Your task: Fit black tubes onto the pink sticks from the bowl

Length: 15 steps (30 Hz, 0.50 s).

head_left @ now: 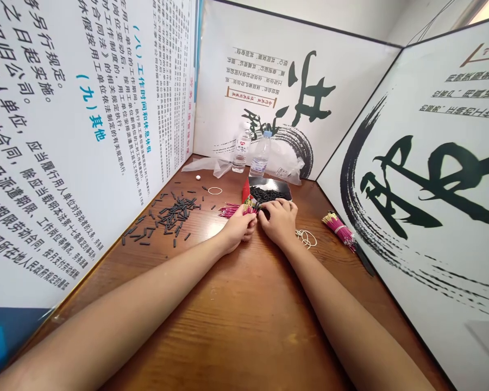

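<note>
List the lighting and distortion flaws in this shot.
Head view: soft, fairly even light, with a pale sheen on the wooden table; head view: wide-angle stretch enlarges the forearms toward the lower edge and slants the left panel; head view: fine detail between left hand and right hand is too small to tell.

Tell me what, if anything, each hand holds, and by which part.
The left hand holds a bundle of pink wires near the gold-tipped end. Whether the right hand, close beside those tips, grips anything cannot be told.
</note>
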Tool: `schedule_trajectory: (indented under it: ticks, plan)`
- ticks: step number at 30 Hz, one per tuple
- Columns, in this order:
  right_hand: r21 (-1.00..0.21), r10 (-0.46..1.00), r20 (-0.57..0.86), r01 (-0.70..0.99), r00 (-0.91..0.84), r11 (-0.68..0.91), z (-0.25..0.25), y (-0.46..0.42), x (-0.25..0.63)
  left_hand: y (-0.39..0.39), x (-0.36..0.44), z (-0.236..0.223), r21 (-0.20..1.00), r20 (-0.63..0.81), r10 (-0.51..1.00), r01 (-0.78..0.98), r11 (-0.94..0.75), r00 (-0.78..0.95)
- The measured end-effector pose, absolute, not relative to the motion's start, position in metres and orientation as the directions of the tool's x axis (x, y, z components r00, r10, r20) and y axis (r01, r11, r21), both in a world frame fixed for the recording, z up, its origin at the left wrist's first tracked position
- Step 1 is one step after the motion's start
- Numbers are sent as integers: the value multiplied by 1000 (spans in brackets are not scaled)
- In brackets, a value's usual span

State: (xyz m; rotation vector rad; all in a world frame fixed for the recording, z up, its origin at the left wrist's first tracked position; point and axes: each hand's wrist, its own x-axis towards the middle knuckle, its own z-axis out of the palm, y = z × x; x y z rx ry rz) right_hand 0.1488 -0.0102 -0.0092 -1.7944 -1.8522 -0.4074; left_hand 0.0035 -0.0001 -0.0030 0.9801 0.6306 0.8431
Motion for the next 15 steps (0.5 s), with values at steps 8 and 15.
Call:
schedule_trajectory:
  ticks: [8,15]
  plan:
    - [-38,922,383,998,54,-43,-15,-10,147,-1,4,-3,898,-79,829,-321,300,554]
    - [-105,940,327,993,94,-62,-14,-9,146,0,3,-3,894,-80,829,-328,305,554]
